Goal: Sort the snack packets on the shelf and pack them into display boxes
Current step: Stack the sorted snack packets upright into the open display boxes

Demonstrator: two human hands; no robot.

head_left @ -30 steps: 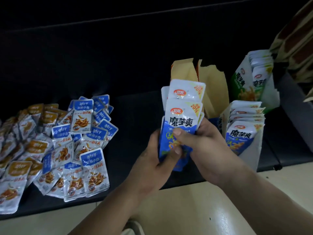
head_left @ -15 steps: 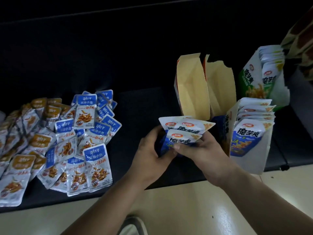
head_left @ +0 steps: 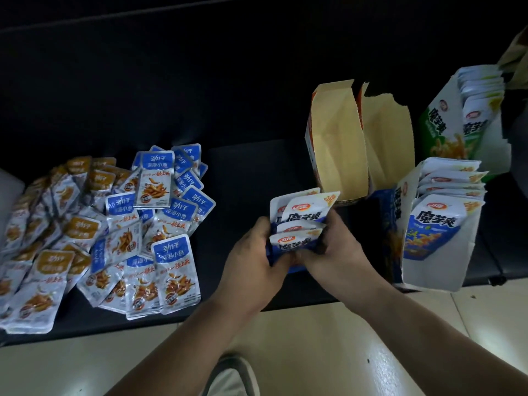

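Observation:
Both hands hold one stack of blue-and-white snack packets [head_left: 300, 221] low over the black shelf [head_left: 243, 172]. My left hand [head_left: 251, 261] grips its left side and my right hand [head_left: 334, 250] grips its right side. Just behind the stack stands an empty display box [head_left: 337, 144] with its flaps up. To the right, a blue display box [head_left: 440, 232] is filled with the same packets. A green display box [head_left: 457, 121] of packets stands behind that. Loose blue fish packets [head_left: 160, 218] and orange ones [head_left: 57, 224] lie heaped at the left.
A second empty box with a torn flap [head_left: 388, 144] stands beside the first. The shelf's front edge runs just under my wrists, with pale floor tiles [head_left: 328, 352] below. A shoe [head_left: 231, 375] shows at the bottom.
The stack came down from an upright, raised position to a low one at the shelf in front of the empty box. Both hands kept hold of it.

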